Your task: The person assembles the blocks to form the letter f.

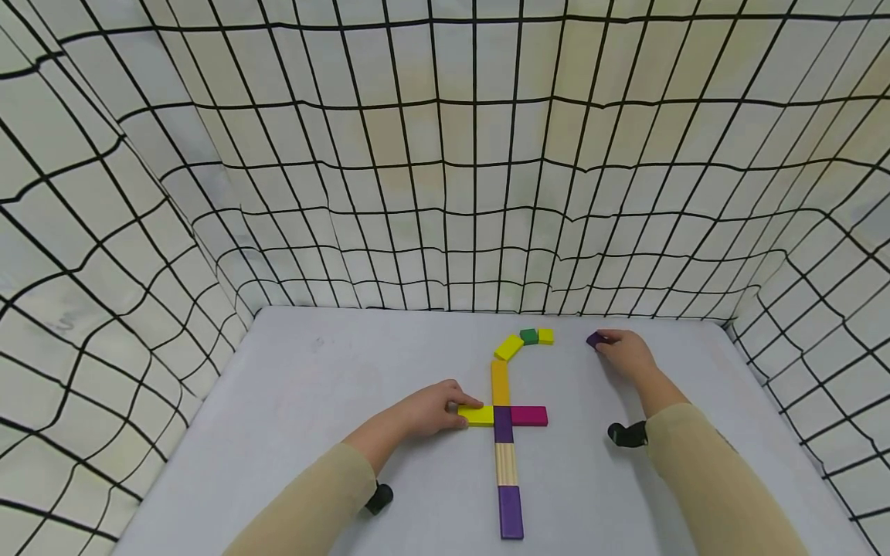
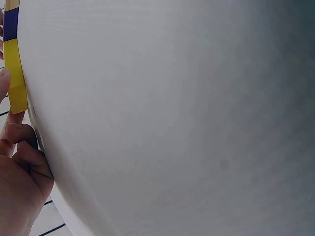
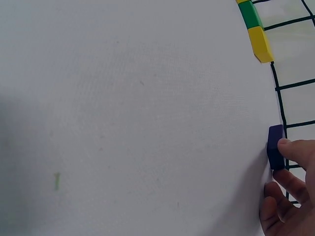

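Note:
My left hand (image 1: 433,408) grips the yellow block (image 1: 478,417) that forms the left arm of a cross of flat blocks, thumb along one side and forefinger along the other. That block touches the purple centre block (image 1: 503,424); opposite it lies a magenta block (image 1: 529,416). At the back right, my right hand (image 1: 628,355) pinches a small dark purple block (image 3: 275,147) between thumb and fingers, close over the table. To its left a small yellow block (image 1: 545,337) ends a curve with a green block (image 1: 529,337) and a tilted yellow block (image 1: 509,347).
An orange block (image 1: 500,383) joins the curve to the cross. Below the centre lie a striped wooden-coloured block (image 1: 506,464) and a long purple block (image 1: 511,512). The white table (image 1: 313,386) is walled by black netting (image 1: 445,208) at the back and both sides.

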`<state>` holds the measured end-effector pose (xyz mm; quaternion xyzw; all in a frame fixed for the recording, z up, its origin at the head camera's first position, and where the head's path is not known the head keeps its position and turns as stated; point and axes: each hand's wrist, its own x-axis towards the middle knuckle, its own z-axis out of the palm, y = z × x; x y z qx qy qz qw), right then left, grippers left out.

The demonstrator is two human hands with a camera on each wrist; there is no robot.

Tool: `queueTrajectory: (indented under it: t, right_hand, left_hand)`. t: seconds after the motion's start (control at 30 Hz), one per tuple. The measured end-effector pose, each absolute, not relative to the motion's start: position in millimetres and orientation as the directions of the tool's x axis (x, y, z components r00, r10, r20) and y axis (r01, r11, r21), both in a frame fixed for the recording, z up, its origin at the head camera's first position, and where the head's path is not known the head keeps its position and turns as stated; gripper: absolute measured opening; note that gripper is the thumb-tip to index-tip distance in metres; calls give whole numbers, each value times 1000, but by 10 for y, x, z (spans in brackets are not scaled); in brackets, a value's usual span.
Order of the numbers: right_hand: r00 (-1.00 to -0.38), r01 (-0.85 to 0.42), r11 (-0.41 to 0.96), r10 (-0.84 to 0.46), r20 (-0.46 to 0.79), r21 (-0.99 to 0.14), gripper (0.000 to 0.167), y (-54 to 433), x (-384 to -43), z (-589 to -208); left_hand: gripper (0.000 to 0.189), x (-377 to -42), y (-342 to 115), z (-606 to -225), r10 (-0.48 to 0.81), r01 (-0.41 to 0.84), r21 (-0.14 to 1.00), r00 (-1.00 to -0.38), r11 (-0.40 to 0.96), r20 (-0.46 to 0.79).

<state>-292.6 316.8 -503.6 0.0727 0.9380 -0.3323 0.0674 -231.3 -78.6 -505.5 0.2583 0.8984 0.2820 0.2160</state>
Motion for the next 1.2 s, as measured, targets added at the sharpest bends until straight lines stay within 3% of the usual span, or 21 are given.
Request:
queueTrajectory:
  t: [0.53,1.2]
  right_hand:
    - [-969,200,785,70,-237,-586,44,2948,-3006,-5084]
    - [-984,110,819,11,-175,-564,41,2683,-3017,-5053]
  left_hand:
    - [35,-2307,-785,-5030,590,346,622,-772,702,-237]
    - [34,-2316,-776,-5031,590,341,620,-768,707,-250]
